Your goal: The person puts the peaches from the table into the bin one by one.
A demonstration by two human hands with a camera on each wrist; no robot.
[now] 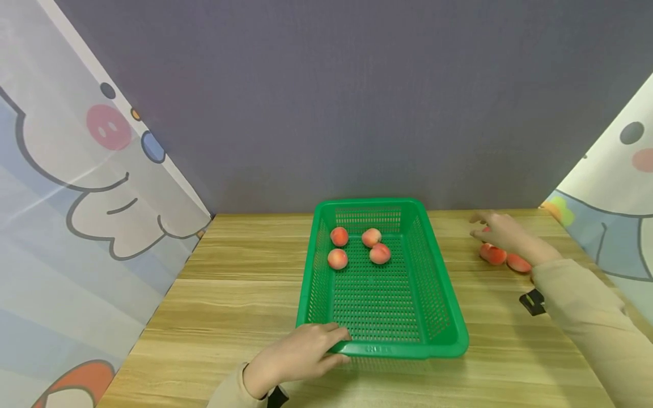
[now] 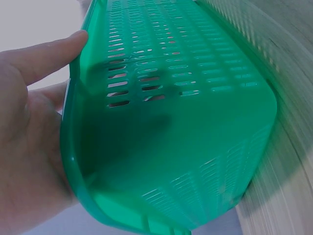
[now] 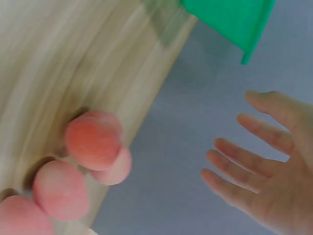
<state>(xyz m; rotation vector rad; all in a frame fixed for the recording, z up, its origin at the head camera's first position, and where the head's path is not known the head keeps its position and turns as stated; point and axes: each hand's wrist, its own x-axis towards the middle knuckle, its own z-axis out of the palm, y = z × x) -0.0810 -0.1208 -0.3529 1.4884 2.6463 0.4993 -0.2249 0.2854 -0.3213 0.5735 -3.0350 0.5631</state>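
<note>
A green perforated basket [image 1: 380, 294] stands on the wooden table [image 1: 234, 294], its far end close to the grey back wall [image 1: 326, 102]. It holds four peaches [image 1: 339, 236], all gathered in the far half: two at the left, one behind the other, and two at the right touching each other; the near half of the basket floor is bare. The left hand [image 1: 298, 357] grips the basket's near rim at its left corner, thumb over the top edge and fingers along the outer wall, as the left wrist view confirms. The right hand [image 1: 502, 233] hovers over the table to the right of the basket, fingers spread and relaxed, holding nothing. Just beneath and beside it lie loose peaches [image 1: 494, 254] clustered on the table surface; the right wrist view shows four, touching one another.
</note>
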